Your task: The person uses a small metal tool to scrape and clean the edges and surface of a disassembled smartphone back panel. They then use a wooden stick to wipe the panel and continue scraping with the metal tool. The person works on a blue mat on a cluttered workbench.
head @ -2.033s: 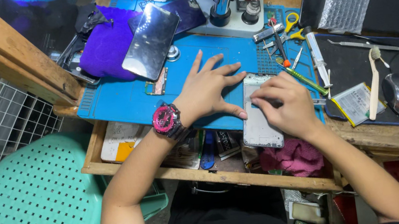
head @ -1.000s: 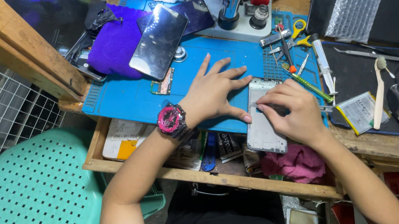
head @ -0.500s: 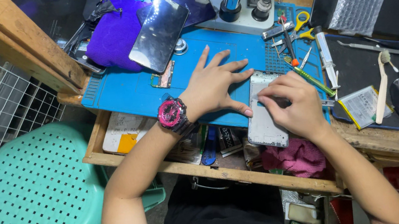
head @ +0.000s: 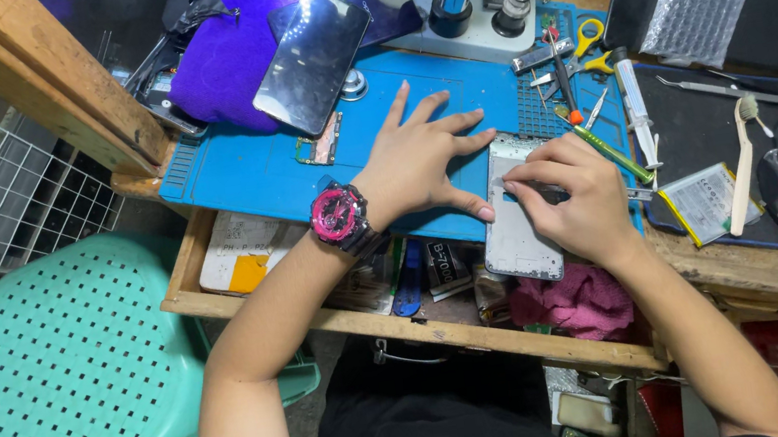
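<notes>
We see the opened phone (head: 523, 231) lying on the near edge of the blue mat (head: 243, 173), with our right hand (head: 579, 198) on it, fingers pinched on a small tool. Just left of the phone, our left hand (head: 416, 160) lies flat with fingers spread wide, holding nothing. Beyond the phone, at the far edge of the mat, stands the microscope base (head: 473, 22).

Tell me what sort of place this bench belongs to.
Probably a phone repair bench: a blue work mat, a microscope base, a loose phone screen, and both hands, left hand and right hand, on an opened phone.
</notes>
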The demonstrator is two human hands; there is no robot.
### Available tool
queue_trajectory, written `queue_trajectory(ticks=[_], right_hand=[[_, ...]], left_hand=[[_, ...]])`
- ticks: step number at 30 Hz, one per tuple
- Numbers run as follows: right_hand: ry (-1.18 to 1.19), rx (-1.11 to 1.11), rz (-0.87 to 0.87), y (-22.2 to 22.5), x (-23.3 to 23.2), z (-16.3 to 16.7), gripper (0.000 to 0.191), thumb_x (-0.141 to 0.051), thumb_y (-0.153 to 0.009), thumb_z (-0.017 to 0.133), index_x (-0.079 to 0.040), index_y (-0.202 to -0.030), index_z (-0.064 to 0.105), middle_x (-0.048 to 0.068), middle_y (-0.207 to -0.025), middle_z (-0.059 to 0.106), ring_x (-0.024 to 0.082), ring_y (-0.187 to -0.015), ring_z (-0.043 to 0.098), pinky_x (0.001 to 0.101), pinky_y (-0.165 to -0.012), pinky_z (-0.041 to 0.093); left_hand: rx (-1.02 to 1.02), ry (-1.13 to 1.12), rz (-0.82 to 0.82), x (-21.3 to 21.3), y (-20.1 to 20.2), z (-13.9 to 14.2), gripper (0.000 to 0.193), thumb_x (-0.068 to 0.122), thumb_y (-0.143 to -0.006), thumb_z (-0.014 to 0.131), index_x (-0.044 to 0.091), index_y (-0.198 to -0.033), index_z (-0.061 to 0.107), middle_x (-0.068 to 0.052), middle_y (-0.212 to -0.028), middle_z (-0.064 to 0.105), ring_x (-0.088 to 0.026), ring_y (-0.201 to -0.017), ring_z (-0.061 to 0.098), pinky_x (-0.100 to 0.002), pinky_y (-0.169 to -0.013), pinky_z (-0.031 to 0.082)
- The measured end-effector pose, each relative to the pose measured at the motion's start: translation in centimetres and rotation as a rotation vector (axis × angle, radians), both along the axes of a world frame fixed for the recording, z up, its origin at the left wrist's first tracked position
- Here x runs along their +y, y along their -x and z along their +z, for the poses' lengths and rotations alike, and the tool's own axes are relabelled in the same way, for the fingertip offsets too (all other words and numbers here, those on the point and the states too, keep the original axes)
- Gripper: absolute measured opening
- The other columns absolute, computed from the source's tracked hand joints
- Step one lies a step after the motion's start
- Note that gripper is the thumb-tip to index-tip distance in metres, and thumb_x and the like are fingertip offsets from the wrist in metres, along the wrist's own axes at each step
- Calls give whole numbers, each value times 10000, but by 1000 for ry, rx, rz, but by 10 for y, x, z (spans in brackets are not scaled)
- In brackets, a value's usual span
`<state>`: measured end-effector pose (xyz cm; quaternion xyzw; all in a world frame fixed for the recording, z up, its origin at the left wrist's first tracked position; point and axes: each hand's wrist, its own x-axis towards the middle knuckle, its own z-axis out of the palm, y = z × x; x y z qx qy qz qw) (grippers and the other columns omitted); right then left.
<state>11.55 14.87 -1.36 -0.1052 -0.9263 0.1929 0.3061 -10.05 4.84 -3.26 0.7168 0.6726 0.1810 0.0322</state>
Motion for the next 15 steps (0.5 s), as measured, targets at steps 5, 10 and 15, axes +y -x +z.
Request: queue_trajectory(ticks=[5,10,15], right_hand=[[22,-30,4,-3,-3,0,119,-63,-792,829,-102,-900,798,57,-865,680,233,-819,631,345,-723,506],[4,-15,12,-5,-1,-3,135,-61,-801,831,-101,-925,797,57,-887,678,241,-850,624,346,-736,505],[-30,5,-24,-7,2,-4,132,-59,-803,832,-103,-922,794,59,-901,685,248,-868,626,351,-753,509]], left_hand=[[21,-12,8,-3,-1,-1,1098,935,-523,638,278,-1402,621,-16,-1520,517,-389,-1469,309,-705,-1179,42],[29,-2,6,0,-2,-3,1091,941,-526,629,289,-1400,624,-10,-1518,522,-391,-1469,311,-709,-1177,18],[32,-5,15,2,-4,-3,1092,943,-511,624,296,-1390,638,-9,-1508,534,-391,-1464,318,-702,-1187,12]])
